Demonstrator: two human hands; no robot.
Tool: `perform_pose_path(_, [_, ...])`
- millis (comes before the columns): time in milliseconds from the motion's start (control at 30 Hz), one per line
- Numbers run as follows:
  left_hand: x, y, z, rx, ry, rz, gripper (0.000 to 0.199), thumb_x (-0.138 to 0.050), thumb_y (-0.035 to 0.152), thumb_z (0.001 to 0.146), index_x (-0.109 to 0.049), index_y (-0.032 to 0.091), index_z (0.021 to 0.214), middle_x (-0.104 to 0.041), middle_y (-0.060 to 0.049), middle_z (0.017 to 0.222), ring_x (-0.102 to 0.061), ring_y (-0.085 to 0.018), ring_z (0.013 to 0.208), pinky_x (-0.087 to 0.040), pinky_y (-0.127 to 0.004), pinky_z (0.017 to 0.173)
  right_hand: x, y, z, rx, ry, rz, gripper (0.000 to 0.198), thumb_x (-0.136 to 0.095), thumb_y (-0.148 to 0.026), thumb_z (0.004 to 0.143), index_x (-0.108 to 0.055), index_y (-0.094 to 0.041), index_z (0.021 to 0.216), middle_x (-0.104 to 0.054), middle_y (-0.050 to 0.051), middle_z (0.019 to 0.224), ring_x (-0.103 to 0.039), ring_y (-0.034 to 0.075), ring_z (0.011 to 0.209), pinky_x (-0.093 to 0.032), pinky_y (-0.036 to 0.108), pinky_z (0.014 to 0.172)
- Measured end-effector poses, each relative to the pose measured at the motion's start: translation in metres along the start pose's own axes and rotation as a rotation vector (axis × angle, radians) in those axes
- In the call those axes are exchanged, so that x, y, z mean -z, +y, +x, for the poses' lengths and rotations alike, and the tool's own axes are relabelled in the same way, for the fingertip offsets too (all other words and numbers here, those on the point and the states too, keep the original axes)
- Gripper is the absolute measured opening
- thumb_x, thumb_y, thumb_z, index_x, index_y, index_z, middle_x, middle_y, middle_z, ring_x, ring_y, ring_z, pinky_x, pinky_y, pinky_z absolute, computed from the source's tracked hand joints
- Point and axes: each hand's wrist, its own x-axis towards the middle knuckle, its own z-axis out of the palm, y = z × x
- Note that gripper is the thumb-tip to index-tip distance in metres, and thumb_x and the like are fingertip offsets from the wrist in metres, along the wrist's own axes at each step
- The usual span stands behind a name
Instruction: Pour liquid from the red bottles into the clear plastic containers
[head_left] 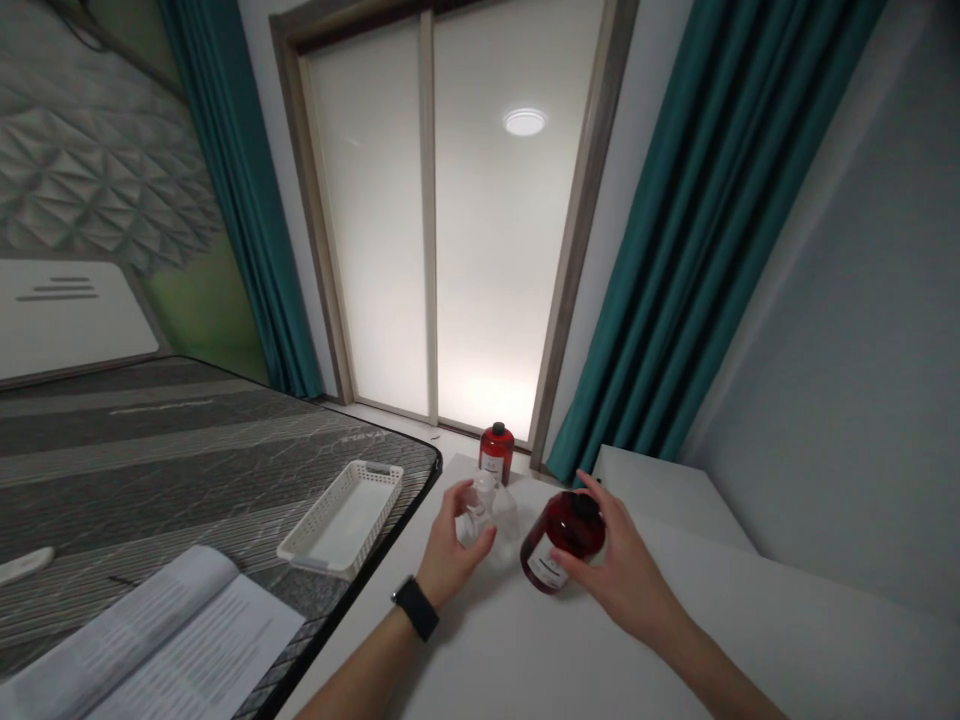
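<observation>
Open paperback book (172, 640) nearest, on grey patterned mattress (187, 450) beside white slotted plastic basket (342, 517). On white table (570, 650): left hand (450, 550), black watch at wrist, curled around clear round glass bottle (487, 515); right hand (611, 570) gripping tilted dark red round bottle (561, 540). Small red bottle (496, 452) behind, well apart. Likely risk: tilted red bottle slipping or knocking clear one, so close together.

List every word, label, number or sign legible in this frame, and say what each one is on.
Nothing can be read.
Large red bottle, under the right hand: white label, print too blurred.
Small red bottle: white label, too small.
Open book: lines of text, blurred.
Mattress: pale marking, unreadable.
Clear bottle, in the left hand: no visible text.
</observation>
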Motion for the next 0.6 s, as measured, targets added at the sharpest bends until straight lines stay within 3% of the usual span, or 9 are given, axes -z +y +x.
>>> perform_pose_path(133, [-0.023,0.027,-0.007,-0.032,-0.305,-0.039,0.058,-0.069,0.021,0.072,-0.049,0.018,0.126,-0.062,-0.011,0.115,-0.061,-0.026,0.104,-0.048,-0.042,0.097,0.033,0.030,-0.040,-0.142,0.145,0.015,0.081,-0.074,-0.035,0.070,-0.037,-0.031,0.142,-0.051,0.007,0.130,-0.053,0.029,0.121,-0.041,0.049,0.106])
perform_pose_path(333, [-0.058,0.063,-0.005,-0.069,-0.548,-0.080,0.056,-0.074,0.021,0.068,-0.056,0.020,0.121,-0.065,-0.010,0.110,-0.064,-0.026,0.097,-0.053,-0.042,0.091,0.068,0.059,-0.077,-0.334,0.355,0.221,0.086,-0.077,-0.039,0.068,-0.035,-0.028,0.143,-0.051,0.012,0.133,-0.055,0.031,0.120,-0.047,0.049,0.101])
perform_pose_path(467, [-0.078,0.064,-0.012,-0.045,-0.540,-0.130,0.051,-0.074,0.026,0.069,-0.063,0.021,0.119,-0.071,-0.009,0.105,-0.066,-0.027,0.092,-0.055,-0.042,0.087,0.077,0.061,-0.090,-0.409,0.479,0.439,0.080,-0.075,-0.044,0.072,-0.037,-0.027,0.140,-0.059,0.011,0.124,-0.065,0.028,0.104,-0.055,0.044,0.089])
perform_pose_path(600, [-0.086,0.050,-0.025,0.004,-0.489,-0.058,0.047,-0.072,0.032,0.071,-0.064,0.022,0.117,-0.071,-0.009,0.104,-0.066,-0.026,0.085,-0.055,-0.041,0.081,0.078,0.058,-0.095,-0.494,0.504,0.620,0.072,-0.072,-0.050,0.074,-0.041,-0.027,0.135,-0.069,0.006,0.107,-0.069,0.024,0.083,-0.059,0.039,0.072])
